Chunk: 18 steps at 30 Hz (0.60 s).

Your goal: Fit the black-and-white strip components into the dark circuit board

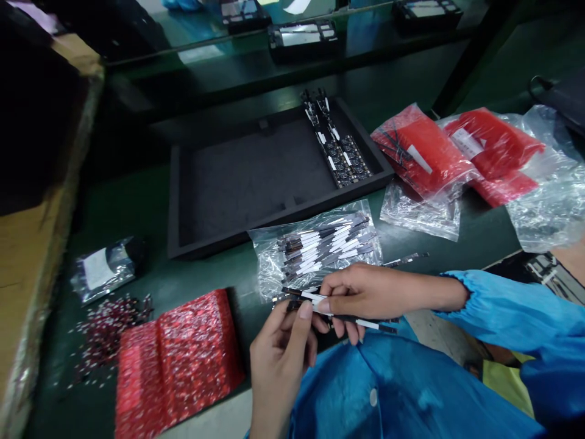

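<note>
Right now both hands work over the green counter (137, 207): the left hand (278, 360) and the right hand (365, 296) each pinch the same black-and-white strip (347, 318) near the counter's front edge. Just beyond lies one clear bag of strips (320, 244), one black tray (256, 177) holding two boards (345, 160), and three red bags.

Dark green workbench (137, 207) carries a shallow black foam tray (256, 177) at centre — clear plastic bag of black-and-white flex strips (320, 247) just in front. Red bubble-wrap sheet (176, 360) front left, red bubble-wrap pouches (457, 152) in clear bags right — small silver foil packet (103, 268) far left.
</note>
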Each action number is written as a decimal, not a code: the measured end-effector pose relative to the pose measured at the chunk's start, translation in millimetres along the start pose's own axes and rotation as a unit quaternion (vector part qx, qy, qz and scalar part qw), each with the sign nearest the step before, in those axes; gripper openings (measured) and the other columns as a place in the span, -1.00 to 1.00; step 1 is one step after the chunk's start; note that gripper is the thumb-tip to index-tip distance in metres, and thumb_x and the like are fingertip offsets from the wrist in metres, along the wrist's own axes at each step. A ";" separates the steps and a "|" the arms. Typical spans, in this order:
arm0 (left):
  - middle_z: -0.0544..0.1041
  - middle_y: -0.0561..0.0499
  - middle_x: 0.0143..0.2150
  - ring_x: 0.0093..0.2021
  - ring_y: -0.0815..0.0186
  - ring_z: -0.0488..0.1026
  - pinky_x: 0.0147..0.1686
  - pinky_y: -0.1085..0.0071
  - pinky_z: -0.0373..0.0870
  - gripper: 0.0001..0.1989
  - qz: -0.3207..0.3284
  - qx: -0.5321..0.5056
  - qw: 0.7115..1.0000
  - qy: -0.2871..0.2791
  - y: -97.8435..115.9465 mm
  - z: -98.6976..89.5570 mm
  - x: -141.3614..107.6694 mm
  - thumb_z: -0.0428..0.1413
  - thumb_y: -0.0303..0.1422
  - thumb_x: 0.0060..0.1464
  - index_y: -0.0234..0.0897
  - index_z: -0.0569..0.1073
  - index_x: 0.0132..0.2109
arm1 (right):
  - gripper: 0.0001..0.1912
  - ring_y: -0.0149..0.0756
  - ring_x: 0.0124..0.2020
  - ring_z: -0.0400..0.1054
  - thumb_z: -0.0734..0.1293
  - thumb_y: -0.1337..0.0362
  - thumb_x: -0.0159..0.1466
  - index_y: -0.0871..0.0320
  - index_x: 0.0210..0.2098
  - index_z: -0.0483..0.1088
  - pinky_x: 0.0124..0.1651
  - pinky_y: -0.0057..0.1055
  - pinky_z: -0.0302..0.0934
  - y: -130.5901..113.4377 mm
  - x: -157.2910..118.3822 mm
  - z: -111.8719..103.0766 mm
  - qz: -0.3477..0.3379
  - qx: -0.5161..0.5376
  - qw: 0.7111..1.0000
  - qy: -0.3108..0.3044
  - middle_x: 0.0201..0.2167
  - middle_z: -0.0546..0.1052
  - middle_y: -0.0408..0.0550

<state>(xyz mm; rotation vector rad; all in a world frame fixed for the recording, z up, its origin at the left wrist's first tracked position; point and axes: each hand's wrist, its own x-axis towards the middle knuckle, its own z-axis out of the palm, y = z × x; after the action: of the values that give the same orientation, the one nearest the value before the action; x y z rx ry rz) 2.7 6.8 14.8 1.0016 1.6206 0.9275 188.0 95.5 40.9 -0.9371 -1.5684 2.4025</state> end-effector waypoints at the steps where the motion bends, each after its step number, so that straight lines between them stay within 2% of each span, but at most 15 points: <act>1: 0.27 0.35 -0.75 -0.82 0.61 0.16 -0.87 0.68 0.01 -0.55 0.001 -0.002 1.000 -0.002 -1.1 -0.1 0.4 0.13 0.14 0.07 -0.16 0.40 -0.39 | -0.61 -0.52 -0.63 0.38 0.36 -0.09 0.39 0.11 -0.31 0.37 -0.50 -0.55 0.38 0.4 0.0 -0.4 -0.001 -0.011 1.000 0.003 -0.52 0.51 -0.32; 3: 0.27 0.35 -0.75 -0.83 0.60 0.17 -0.87 0.67 0.03 -0.54 0.003 -0.002 1.000 -0.003 -3.5 0.2 1.3 0.13 0.16 0.06 -0.16 0.40 -0.39 | -0.65 -0.53 -0.65 0.33 0.36 -0.05 0.40 0.11 -0.28 0.38 -0.55 -0.57 0.31 1.0 -0.5 -1.0 -0.002 -0.035 0.999 0.013 -0.52 0.50 -0.31; 6: 0.42 0.28 -0.64 -0.81 0.60 0.22 -0.88 0.64 0.08 -0.52 0.006 0.001 1.000 -0.010 -7.5 0.9 2.3 0.13 0.19 0.04 -0.14 0.40 -0.38 | -0.67 -0.51 -0.65 0.33 0.31 -0.02 0.44 0.11 -0.26 0.40 -0.58 -0.57 0.26 1.4 -2.3 -1.1 -0.002 -0.066 0.997 0.026 -0.50 0.49 -0.28; 8: 0.49 0.25 -0.57 -0.81 0.61 0.24 -0.87 0.64 0.10 -0.55 0.001 -0.020 0.999 -0.046 -10.0 1.2 2.8 0.11 0.17 0.08 -0.12 0.39 -0.35 | -0.66 -0.48 -0.63 0.35 0.27 -0.02 0.47 0.11 -0.24 0.41 -0.58 -0.56 0.24 1.9 -3.9 -1.4 -0.004 -0.082 0.996 0.029 -0.49 0.50 -0.26; 10: 0.53 0.23 -0.53 -0.80 0.61 0.25 -0.86 0.64 0.10 -0.56 0.000 -0.022 0.998 -0.055 -11.9 1.3 2.8 0.09 0.16 0.10 -0.12 0.37 -0.32 | -0.66 -0.46 -0.61 0.35 0.25 -0.01 0.48 0.11 -0.22 0.43 -0.58 -0.55 0.21 2.8 -5.5 -1.7 -0.006 -0.096 0.995 0.029 -0.48 0.50 -0.24; 18: 0.56 0.16 -0.48 -0.77 0.61 0.29 -0.80 0.66 0.16 -0.57 -0.003 -0.036 0.994 -0.102 -15.4 -0.7 -3.6 0.08 0.12 0.16 -0.16 0.38 -0.20 | -0.64 -0.39 -0.51 0.29 0.23 0.00 0.49 0.07 -0.30 0.44 -0.43 -0.42 0.12 5.4 -11.5 1.4 -0.019 -0.148 0.987 0.066 -0.46 0.50 -0.20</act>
<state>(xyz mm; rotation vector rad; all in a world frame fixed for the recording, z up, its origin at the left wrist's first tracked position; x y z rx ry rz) 0.0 -2.3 2.1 1.0060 1.4102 0.8448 197.6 87.1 41.5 -1.0779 -1.9058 2.0691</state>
